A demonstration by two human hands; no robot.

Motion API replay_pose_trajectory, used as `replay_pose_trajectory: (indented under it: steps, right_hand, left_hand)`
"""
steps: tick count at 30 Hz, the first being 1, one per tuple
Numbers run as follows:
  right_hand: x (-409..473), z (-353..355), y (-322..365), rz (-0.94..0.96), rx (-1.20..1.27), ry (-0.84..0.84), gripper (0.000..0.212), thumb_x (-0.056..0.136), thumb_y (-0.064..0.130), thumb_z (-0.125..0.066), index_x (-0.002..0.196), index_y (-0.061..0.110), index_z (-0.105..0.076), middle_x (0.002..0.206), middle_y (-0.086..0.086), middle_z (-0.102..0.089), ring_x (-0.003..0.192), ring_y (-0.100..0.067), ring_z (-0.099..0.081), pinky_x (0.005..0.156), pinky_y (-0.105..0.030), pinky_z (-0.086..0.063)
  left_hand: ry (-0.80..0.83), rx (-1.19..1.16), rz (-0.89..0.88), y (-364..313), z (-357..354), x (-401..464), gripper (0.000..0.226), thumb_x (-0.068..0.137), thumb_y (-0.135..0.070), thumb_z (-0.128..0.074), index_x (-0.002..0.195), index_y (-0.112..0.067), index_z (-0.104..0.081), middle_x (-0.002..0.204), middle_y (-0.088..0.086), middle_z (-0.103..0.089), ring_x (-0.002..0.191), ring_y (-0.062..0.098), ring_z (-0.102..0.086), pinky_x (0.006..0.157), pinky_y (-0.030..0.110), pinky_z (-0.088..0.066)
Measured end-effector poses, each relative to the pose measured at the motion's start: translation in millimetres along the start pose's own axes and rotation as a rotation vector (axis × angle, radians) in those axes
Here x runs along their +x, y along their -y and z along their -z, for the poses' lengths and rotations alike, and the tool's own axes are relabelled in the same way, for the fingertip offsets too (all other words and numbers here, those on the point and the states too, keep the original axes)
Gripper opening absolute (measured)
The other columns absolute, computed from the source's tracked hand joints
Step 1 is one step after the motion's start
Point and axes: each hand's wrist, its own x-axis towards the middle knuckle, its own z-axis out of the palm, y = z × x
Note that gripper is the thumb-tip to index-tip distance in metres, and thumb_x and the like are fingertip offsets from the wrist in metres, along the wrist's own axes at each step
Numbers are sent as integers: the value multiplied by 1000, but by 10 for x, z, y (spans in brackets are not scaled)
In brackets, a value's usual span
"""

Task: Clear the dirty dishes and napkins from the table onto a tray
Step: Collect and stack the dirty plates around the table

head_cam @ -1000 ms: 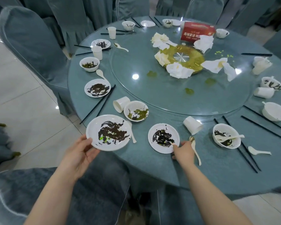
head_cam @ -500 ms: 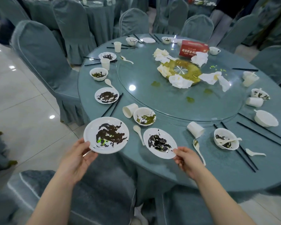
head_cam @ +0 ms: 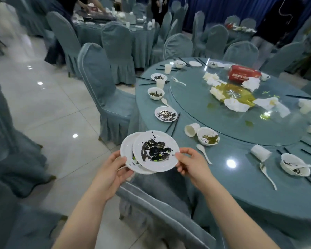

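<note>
I have two dirty plates stacked off the near-left edge of the round table [head_cam: 258, 198], held out over a covered chair [head_cam: 162, 200] and clear of the tabletop. The top plate [head_cam: 155, 151], smeared with dark sauce, sits offset to the right on the bottom plate [head_cam: 127, 149], whose white rim shows at the left. My left hand [head_cam: 113, 171] grips the stack from the left with the thumb curled over the lower rim; my right hand [head_cam: 190, 164] pinches the top plate's right rim between thumb and fingers. On the table, just right of the stack, a white spoon [head_cam: 203, 152] lies by a bowl [head_cam: 207, 138] with green residue and a tipped cup [head_cam: 191, 129]. Farther in, crumpled napkins [head_cam: 235, 105] ring the yellow spill on the glass turntable [head_cam: 196, 105]. I see no tray.
</note>
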Motion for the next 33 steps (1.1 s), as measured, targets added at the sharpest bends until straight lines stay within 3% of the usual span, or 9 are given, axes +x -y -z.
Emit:
replay_pose_trajectory:
  steps: [5, 8, 11, 16, 21, 26, 33]
  right_hand:
    - [-4, -769, 50, 43, -1, 36, 5, 91, 13, -61, 92, 15, -65, 57, 2, -60, 47, -9, -51, 52, -25, -45]
    - [96, -1165, 134, 42, 72, 89, 16, 93, 9, -57, 95, 21, -68, 75, 3, -72, 59, -8, -63, 63, -28, -55]
    - [253, -1464, 209, 20, 117, 156, 16, 93, 5, -56, 99, 14, -69, 88, -3, -75, 73, -12, -68, 71, -29, -58]
    - [687, -1865, 260, -17, 113, 155, 18, 88, -6, -59, 99, 6, -67, 86, -11, -67, 72, -17, -63, 61, -22, -56]
    - [1304, -2179, 340, -79, 115, 129, 21, 85, -4, -64, 104, 6, -64, 82, -8, -72, 69, -16, -66, 60, -23, -54]
    - [1643, -2211, 500, -124, 150, 81, 15, 91, 10, -59, 105, 8, -65, 72, -8, -66, 58, -17, -57, 58, -27, -45]
    - [1714, -1512, 635, -128, 207, -189, 14, 95, 10, -54, 104, 9, -65, 88, -9, -68, 71, -23, -62, 64, -28, -48]
  left_hand:
    - [12, -2, -18, -369, 444, -16, 19, 93, -3, -51, 108, -13, -58, 82, 6, -75, 71, 18, -72, 61, 27, -58]
    - [20, 4, -18, -619, 655, 72, 21, 93, -4, -53, 111, -12, -58, 86, 7, -74, 73, 18, -71, 65, 29, -59]
    - [10, -19, -11, -834, 847, 223, 20, 94, -5, -51, 111, -13, -59, 85, 6, -74, 72, 18, -70, 63, 29, -59]
    - [43, -6, 28, -1123, 1181, 632, 17, 94, -19, -55, 110, -14, -60, 87, 5, -75, 73, 21, -72, 61, 29, -58]
    - [54, 76, 19, -1449, 1358, 1277, 27, 91, -3, -56, 114, -16, -55, 90, 9, -75, 76, 22, -72, 61, 28, -58]
    - [76, 121, 23, -1663, 1274, 1758, 27, 92, -2, -53, 117, -14, -55, 92, 9, -74, 76, 23, -72, 62, 28, -58]
    - [160, 102, 78, -1695, 807, 2390, 24, 93, -1, -51, 113, -13, -57, 87, 6, -74, 72, 18, -70, 66, 31, -60]
